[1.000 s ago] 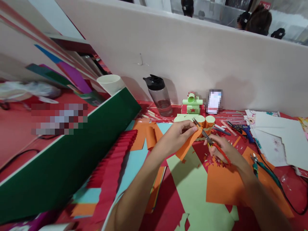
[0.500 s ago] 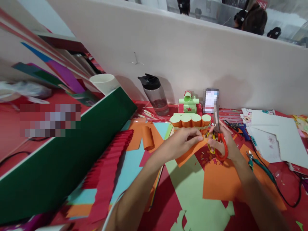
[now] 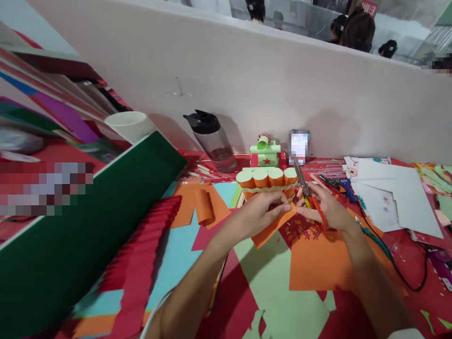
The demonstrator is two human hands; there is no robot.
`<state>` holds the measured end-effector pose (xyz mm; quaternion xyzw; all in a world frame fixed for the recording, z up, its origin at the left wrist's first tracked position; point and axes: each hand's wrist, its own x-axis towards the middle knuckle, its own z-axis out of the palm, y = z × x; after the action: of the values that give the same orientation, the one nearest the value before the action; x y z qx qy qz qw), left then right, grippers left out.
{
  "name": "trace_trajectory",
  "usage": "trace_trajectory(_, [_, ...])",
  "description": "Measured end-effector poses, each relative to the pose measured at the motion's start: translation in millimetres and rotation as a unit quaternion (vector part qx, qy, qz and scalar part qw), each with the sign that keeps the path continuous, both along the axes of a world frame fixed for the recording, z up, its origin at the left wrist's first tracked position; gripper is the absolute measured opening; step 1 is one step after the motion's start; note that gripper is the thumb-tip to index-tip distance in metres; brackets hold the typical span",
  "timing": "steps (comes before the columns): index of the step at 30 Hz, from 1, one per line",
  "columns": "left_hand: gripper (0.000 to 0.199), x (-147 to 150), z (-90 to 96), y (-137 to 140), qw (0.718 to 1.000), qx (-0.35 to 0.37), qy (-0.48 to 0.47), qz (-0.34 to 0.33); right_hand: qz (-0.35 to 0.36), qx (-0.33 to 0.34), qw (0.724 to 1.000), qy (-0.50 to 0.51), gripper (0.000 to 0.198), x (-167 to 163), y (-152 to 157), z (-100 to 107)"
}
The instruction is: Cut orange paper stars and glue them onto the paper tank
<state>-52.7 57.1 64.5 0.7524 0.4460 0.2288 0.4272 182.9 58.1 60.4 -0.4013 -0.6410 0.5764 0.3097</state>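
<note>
A folded piece of orange paper (image 3: 271,230) is pinched in the fingers of my left hand (image 3: 259,214). My right hand (image 3: 330,207) grips scissors (image 3: 302,180) with red and yellow handles, their blades pointing up and away from the paper. The fingertips of that hand also meet the paper's right end, close to the left fingertips. Just behind my hands stands a row of orange paper rolls (image 3: 267,182) with pale green tops and a pale band round them. Tiny orange and red scraps (image 3: 300,230) lie below the right hand.
A green paper model (image 3: 265,157) with a red star, a lit phone (image 3: 299,147) and a tilted water bottle (image 3: 215,146) line the white partition (image 3: 247,80). A long green board (image 3: 88,230) flanks the left. Pliers (image 3: 376,238) and white card (image 3: 413,193) are at right.
The view has swung slightly right. The scissors have tilted to the left, and the fingers of my right hand have come in to the paper beside my left fingertips.
</note>
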Motion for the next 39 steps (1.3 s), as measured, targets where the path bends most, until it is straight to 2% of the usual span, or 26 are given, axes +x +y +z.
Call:
trace_trajectory(3, [0.036, -1, 1.5, 1, 0.999, 0.007, -0.042, -0.018, -0.005, -0.015, 1.0, 0.025, 0.043, -1, 0, 0])
trace_trajectory(5, [0.039, -3, 1.3, 3, 0.994, 0.0, -0.105, -0.039, -0.027, -0.017, 0.998, 0.06, 0.046, -3, 0, -2])
trace_trajectory(10, [0.038, -4, -8.5, 5, 0.955, -0.087, -0.273, -0.074, -0.151, 0.002, 0.974, 0.17, 0.046, -11, 0, -10])
trace_trajectory(13, [0.035, 1, -16.7, 2, 0.932, -0.154, -0.309, -0.107, -0.217, 0.009, 0.954, 0.206, 0.044, -17, 1, -14])
trace_trajectory(15, [0.037, 8, -21.2, 0, 0.925, -0.169, -0.323, -0.11, -0.249, 0.015, 0.945, 0.21, 0.044, -21, 2, -17])
trace_trajectory(18, [0.036, 20, -25.4, -2, 0.932, -0.126, -0.337, -0.039, -0.278, 0.026, 0.943, 0.182, 0.044, -27, 2, -20])
trace_trajectory(21, [0.038, 31, -25.4, -3, 0.939, -0.087, -0.329, 0.042, -0.278, 0.045, 0.945, 0.163, 0.042, -34, -1, -21])
trace_trajectory(27, [0.044, 38, -17.2, -9, 0.952, -0.019, -0.28, 0.125, -0.263, 0.061, 0.952, 0.145, 0.042, -43, -9, -21])
trace_trajectory(30, [0.043, 41, -16.7, -11, 0.946, 0.001, -0.272, 0.174, -0.271, 0.081, 0.951, 0.128, 0.042, -44, -11, -21])
trace_trajectory(34, [0.042, 48, -19.4, -13, 0.938, 0.004, -0.288, 0.191, -0.295, 0.106, 0.943, 0.11, 0.041, -46, -12, -21])
trace_trajectory(39, [0.046, 52, -20.4, -14, 0.943, 0.009, -0.258, 0.208, -0.284, 0.096, 0.945, 0.13, 0.041, -49, -14, -20])
